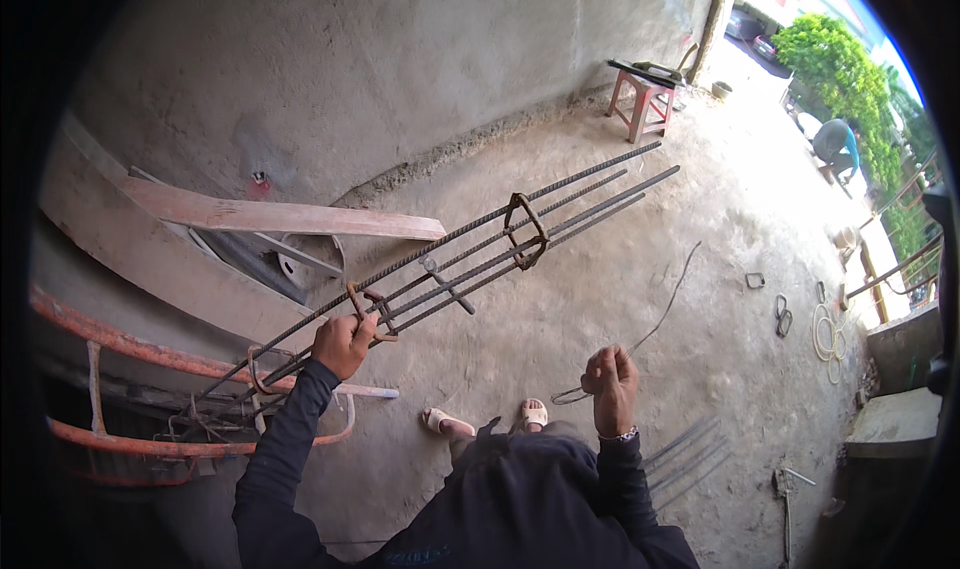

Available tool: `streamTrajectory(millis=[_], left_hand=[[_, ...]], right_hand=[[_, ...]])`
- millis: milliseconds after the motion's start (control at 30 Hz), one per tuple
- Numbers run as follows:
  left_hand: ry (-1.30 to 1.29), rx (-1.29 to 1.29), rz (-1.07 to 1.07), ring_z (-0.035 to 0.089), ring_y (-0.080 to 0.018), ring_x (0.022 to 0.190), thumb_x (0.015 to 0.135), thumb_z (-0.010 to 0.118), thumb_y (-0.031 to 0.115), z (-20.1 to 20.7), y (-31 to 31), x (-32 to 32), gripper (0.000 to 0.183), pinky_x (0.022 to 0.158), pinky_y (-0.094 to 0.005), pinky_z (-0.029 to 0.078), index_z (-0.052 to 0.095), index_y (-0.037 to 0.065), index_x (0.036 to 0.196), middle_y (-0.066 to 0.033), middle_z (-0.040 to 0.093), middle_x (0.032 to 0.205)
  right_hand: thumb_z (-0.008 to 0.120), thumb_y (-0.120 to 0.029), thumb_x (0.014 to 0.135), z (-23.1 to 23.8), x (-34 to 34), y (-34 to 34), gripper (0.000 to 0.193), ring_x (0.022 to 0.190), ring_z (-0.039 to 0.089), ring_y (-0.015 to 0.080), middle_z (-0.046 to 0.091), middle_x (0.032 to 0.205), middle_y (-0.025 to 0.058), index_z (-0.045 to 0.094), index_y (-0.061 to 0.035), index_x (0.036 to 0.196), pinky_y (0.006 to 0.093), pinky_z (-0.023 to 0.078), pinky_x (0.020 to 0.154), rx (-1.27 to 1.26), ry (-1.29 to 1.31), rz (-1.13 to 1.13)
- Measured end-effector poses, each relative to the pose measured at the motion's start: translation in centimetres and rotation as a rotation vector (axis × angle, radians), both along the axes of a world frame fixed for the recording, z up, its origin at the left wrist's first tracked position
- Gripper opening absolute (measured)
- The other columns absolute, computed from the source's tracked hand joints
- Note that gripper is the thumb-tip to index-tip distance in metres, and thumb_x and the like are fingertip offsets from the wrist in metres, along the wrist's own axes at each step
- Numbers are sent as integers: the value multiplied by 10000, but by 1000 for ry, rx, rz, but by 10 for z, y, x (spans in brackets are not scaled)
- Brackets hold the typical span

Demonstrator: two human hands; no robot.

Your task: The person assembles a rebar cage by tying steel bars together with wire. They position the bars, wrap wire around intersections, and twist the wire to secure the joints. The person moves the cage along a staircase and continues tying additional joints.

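Observation:
A long cage of ribbed steel bars point(590, 200) runs slantwise from the lower left to the upper middle. Square stirrups encircle the bars, one dark stirrup point(526, 232) toward the far end and a rusty stirrup point(384, 319) beside my left hand. My left hand point(342, 347) is closed around the cage next to that rusty stirrup. Across the bars lies a short dark rod point(456, 295) with a pale round end. My right hand point(612, 381), apart from the cage, pinches a thin wire point(672, 304). The wire has a loop on the left and a long tail rising to the right.
An orange metal frame point(150, 361) and long boards point(290, 215) lean at the left. A red stool point(641, 107) bearing tools stands by the wall. Loose stirrups point(783, 316) and coiled cable point(826, 337) lie at the right. Another person point(852, 154) crouches far right.

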State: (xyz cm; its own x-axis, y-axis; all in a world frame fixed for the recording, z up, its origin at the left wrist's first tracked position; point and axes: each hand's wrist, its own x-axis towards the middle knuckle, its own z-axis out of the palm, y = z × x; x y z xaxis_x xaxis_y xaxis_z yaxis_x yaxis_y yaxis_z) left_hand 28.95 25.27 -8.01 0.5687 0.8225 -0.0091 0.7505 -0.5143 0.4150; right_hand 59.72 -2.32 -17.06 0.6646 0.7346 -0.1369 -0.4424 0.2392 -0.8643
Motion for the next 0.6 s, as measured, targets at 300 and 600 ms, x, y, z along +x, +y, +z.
streamTrajectory(millis=[300,600], left_hand=[[-161,-307,-110,507,-263,551,1042,497,435,-1,17,-17,556,558,-381,379,619,-31,764,-125,534,607],[-32,-993,-166,335,-62,561,1039,287,671,26,36,-19,747,534,-238,285,633,11,985,55,413,643]], right_hand=[[669,-240,1009,-13,-33,12,250,672,441,9,508,753,-83,580,-35,897,205,352,586,-246,-170,257],[694,-231,990,-16,-43,-7,242,675,471,23,541,761,-55,581,-29,921,206,378,601,-337,-209,279]])
